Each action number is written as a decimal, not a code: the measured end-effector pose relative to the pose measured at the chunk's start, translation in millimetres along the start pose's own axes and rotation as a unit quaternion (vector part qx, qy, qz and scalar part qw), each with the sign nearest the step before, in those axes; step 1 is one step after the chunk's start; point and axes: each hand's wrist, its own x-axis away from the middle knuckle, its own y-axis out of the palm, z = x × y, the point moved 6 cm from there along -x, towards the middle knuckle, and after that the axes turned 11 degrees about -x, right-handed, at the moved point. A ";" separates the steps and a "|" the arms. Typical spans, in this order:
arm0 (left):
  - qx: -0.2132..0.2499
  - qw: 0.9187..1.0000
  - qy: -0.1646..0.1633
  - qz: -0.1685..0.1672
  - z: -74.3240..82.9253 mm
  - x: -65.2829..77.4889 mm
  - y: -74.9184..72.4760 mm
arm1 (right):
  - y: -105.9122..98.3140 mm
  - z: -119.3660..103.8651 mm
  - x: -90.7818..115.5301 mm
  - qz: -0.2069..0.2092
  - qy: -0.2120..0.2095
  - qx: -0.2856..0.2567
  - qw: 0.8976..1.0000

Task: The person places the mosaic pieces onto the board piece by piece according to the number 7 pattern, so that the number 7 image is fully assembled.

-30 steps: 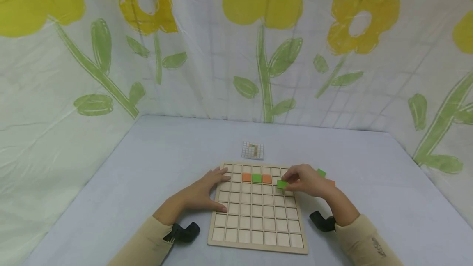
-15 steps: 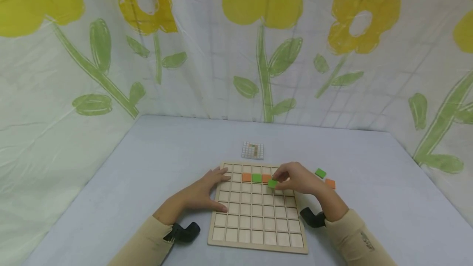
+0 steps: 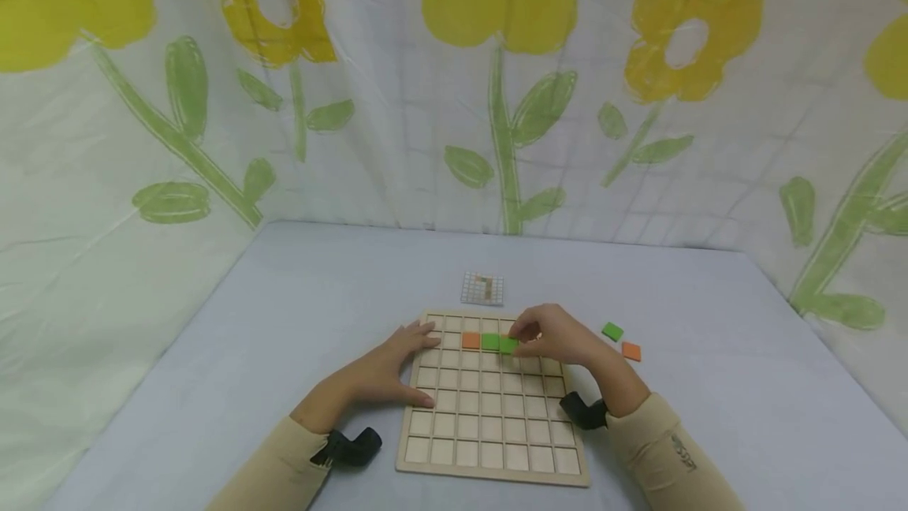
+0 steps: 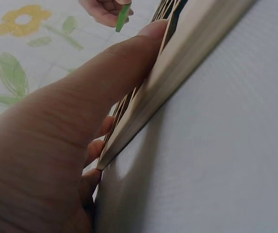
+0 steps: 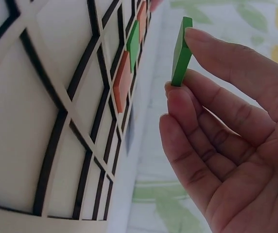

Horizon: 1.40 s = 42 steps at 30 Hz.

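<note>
A wooden grid board (image 3: 464, 454) lies on the table with rows of square cells. Three flat square tiles sit in one row near its far side: an orange tile (image 3: 471, 341), a green tile (image 3: 490, 341) and another orange tile (image 5: 122, 82), largely hidden in the head view. My right hand (image 3: 556, 335) pinches a second green tile (image 5: 182, 53) between thumb and fingertips, raised off the board in the right wrist view. My left hand (image 3: 386, 367) rests at the board's left edge with fingers spread, the thumb (image 4: 129, 60) lying over the rim.
Beyond the board lies a small card (image 3: 483, 289) printed with a grid pattern. To the right on the table are a loose green tile (image 3: 613, 331) and a loose orange tile (image 3: 631, 351). A flower-patterned curtain (image 3: 397, 117) stands behind the table.
My right hand has carried the pinched green tile leftward across the board, from near its right side to over the tile row. My left hand has stayed at the board's edge.
</note>
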 end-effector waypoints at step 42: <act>0.005 1.000 -0.002 -0.002 1.6 1.4 -1.4 | 15.7 16.3 -0.1 -0.028 0.036 0.005 0.999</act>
